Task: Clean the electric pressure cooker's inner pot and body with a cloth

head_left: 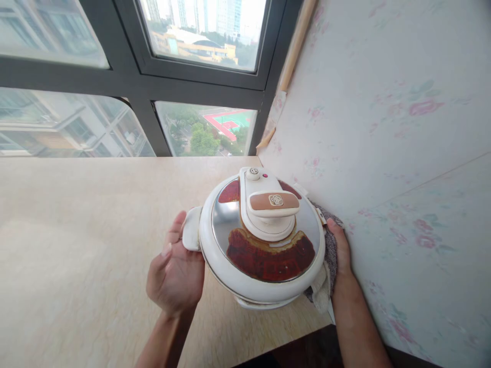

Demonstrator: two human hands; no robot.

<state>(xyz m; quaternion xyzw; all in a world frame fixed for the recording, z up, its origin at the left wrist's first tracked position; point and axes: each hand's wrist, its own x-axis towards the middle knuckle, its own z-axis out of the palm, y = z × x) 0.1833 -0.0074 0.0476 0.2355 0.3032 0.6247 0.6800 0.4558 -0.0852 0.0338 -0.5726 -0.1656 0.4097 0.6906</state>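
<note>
A white pressure cooker point(224, 271) with a shiny lid sits over the pale sill at the wall corner. Brown-red patches show on its lid, around a white lid handle point(268, 217) with a tan top. My left hand point(178, 273) is palm up at the cooker's left side handle point(192, 229), fingers curled behind and partly under it. On the far side, my right hand point(339, 245) grips a grey cloth point(330, 255) pressed against the cooker's right side. The cloth hides the right side handle, and a lighter part of it hangs below.
The marbled sill point(76, 255) runs left along a dark-framed window point(207, 82). A floral-papered wall point(402, 153) stands close on the right, beside my right arm. Peeling trim point(274, 120) lines the window's edge. The sill's front edge drops to a dark area at the bottom.
</note>
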